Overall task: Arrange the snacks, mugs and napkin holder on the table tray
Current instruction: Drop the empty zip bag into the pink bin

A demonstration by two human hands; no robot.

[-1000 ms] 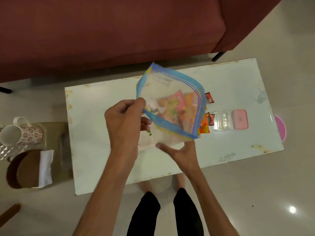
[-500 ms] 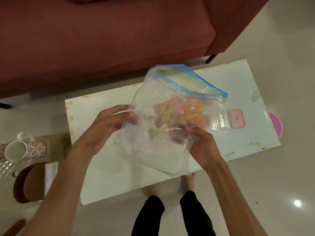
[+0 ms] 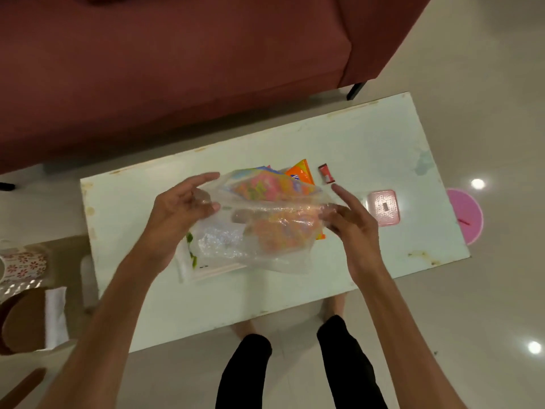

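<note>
Both hands grip the (crumpled) snack bag.

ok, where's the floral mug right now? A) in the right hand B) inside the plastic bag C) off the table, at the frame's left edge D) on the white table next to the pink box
C: the floral mug sits left of the white table, off its top; both hands are on the clear plastic bag.

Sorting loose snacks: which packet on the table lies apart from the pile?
The small red packet, alone on the white table right of the orange packet, which sits against the bagged pile.
</note>
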